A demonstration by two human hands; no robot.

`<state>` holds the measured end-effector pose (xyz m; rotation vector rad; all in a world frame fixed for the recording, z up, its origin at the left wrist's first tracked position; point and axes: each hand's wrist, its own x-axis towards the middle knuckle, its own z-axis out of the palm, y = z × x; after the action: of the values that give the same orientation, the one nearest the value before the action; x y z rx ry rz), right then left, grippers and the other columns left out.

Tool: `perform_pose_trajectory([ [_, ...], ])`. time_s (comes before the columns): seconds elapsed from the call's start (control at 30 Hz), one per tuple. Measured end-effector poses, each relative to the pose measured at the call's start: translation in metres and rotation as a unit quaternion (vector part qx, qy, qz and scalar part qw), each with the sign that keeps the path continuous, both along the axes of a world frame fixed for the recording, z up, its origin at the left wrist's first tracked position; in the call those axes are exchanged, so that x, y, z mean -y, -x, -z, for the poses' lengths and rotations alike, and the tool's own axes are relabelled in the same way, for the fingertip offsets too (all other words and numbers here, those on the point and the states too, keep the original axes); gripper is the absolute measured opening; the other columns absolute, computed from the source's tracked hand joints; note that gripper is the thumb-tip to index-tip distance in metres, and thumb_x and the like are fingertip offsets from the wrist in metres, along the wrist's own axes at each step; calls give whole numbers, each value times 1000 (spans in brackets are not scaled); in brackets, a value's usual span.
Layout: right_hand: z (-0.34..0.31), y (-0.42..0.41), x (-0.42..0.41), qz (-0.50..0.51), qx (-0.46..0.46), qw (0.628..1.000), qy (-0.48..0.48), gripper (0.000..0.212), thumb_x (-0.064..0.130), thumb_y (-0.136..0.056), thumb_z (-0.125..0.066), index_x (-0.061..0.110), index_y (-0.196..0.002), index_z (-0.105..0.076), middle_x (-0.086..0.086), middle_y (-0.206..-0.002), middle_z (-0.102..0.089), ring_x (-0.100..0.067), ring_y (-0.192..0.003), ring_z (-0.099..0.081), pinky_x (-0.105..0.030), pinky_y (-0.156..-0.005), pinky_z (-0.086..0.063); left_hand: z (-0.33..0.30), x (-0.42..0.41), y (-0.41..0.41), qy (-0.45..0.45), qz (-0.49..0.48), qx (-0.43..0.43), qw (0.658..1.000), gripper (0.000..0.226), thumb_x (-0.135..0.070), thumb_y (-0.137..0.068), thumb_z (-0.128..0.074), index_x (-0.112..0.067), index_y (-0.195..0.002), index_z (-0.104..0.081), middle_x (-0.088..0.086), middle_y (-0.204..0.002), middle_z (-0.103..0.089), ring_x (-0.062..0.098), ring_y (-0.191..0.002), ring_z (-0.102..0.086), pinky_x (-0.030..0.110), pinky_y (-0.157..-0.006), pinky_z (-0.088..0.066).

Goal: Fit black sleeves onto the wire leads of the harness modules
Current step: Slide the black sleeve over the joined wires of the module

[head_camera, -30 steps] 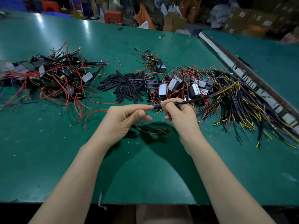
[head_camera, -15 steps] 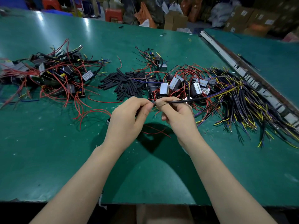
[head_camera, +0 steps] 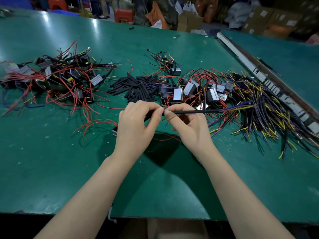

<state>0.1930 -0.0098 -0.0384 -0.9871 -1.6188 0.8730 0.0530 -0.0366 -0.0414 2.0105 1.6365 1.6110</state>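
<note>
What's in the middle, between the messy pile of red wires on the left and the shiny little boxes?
A heap of loose black sleeves lies on the green table there, seen from the head camera.

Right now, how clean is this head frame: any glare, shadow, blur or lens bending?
Head view: glare patches on the far green table; a dark shadow beneath the left hand and right hand; background boxes soft; the white rail bows with wide-angle distortion.
</note>
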Motion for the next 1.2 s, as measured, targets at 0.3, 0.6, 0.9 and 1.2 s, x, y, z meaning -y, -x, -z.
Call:
perform_pose_trajectory([
  [0.3,2,0,-2,-9,32,997,-68,12,23,-86,-62,34,-83,-61,13,-82,-61,0,-70,-53,-23,-70,-40,-4,0,0,37,46,105,993,14,-27,-87,-60,-34,-95,-68,-12,-87,-65,9,-88,-53,18,-81,-40],
  [0.6,6,4,1,33,51,995,-84,6,21,-85,-62,26,-82,-63,15,-77,-59,0,-69,-54,-20,-69,-41,-4,1,-2,16,40,75,996,15,-18,-86,-60,-23,-96,-70,-6,-85,-64,17,-84,-57,29,-79,-44],
  [0.9,5,7,2,50,74,991,-101,14,15,-85,-59,5,-89,-69,8,-81,-58,-1,-73,-53,-17,-72,-41,0,-3,0,-16,56,-6,998,24,0,-85,-55,-13,-98,-70,3,-84,-59,21,-78,-53,34,-73,-44],
  [1.2,-1,8,6,32,0,999,4,9,26,-83,-58,21,-87,-64,6,-77,-59,-11,-69,-53,-29,-69,-42,-5,0,3,-20,78,37,996,24,-6,-86,-55,-17,-97,-72,0,-87,-61,14,-82,-57,36,-75,-48],
])
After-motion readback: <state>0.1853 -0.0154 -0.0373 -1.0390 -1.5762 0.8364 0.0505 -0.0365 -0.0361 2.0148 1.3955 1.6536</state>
